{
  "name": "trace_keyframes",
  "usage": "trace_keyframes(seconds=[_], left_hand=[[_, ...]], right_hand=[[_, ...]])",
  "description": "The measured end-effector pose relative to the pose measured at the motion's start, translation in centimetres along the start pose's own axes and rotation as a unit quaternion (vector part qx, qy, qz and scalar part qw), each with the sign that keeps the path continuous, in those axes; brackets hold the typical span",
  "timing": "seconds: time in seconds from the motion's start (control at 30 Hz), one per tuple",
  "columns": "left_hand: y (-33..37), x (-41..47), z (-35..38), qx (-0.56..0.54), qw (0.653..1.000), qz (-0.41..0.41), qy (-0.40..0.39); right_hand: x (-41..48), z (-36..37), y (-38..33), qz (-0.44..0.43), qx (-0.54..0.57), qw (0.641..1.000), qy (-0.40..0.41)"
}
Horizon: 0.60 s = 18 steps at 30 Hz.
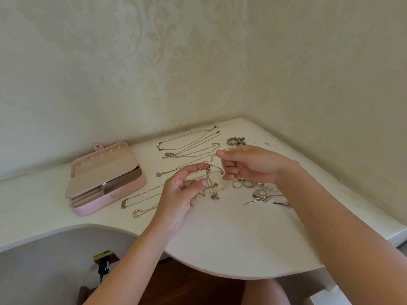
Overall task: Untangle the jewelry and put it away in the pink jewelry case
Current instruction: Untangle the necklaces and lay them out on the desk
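Note:
A tangle of thin silver and gold chains (pixel 211 183) hangs above the white desk between my hands. My left hand (pixel 182 190) pinches the tangle's top between thumb and forefinger. My right hand (pixel 246 165) pinches a chain end at its fingertips, slightly higher and to the right. The pink jewelry case (pixel 123 188) lies open at the left, its beige lining showing. Several untangled necklaces (pixel 189 146) are laid out on the desk behind my hands.
Rings (pixel 242 183), a round silver pendant (pixel 259 194), a pearl piece (pixel 269 187) and a beaded bracelet (pixel 235 140) lie under and beyond my right hand. Two more chains (pixel 141 202) lie beside the case. The desk sits in a wall corner, with its curved front edge (pixel 220 274) near me.

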<state>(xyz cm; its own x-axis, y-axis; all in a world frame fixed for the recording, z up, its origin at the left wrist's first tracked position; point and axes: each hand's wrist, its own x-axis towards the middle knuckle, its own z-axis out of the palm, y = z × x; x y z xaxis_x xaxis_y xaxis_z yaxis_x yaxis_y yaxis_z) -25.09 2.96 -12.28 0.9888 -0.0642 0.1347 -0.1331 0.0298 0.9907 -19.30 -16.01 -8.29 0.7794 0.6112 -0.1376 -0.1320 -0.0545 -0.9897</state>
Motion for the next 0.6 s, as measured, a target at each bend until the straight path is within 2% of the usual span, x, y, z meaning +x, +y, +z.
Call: trace_keyframes(seconds=[0.13,0.27,0.37,0.47,0.53,0.6], left_hand=[[0.0,0.0,-0.1,-0.009,1.000,-0.002,0.005],[0.1,0.0,-0.1,-0.018,1.000,-0.005,0.002],[0.1,0.1,-0.2,-0.041,0.999,-0.015,0.000],[0.1,0.3,-0.4,-0.073,0.997,-0.020,0.000],[0.0,0.3,-0.3,-0.069,0.997,-0.012,-0.009],[0.1,0.2,-0.2,-0.055,0.998,-0.006,-0.024]], right_hand=[[-0.5,-0.7,-0.4,-0.001,0.032,0.999,0.019],[-1.0,-1.5,-0.9,-0.003,0.004,0.998,0.056],[-1.3,-2.3,-0.7,-0.041,-0.030,0.998,0.023],[-1.5,-2.6,-0.6,-0.109,0.017,0.993,-0.047],[-1.4,-2.3,-0.7,-0.108,0.070,0.990,-0.059],[-1.4,-1.6,-0.9,-0.091,0.074,0.992,-0.047]])
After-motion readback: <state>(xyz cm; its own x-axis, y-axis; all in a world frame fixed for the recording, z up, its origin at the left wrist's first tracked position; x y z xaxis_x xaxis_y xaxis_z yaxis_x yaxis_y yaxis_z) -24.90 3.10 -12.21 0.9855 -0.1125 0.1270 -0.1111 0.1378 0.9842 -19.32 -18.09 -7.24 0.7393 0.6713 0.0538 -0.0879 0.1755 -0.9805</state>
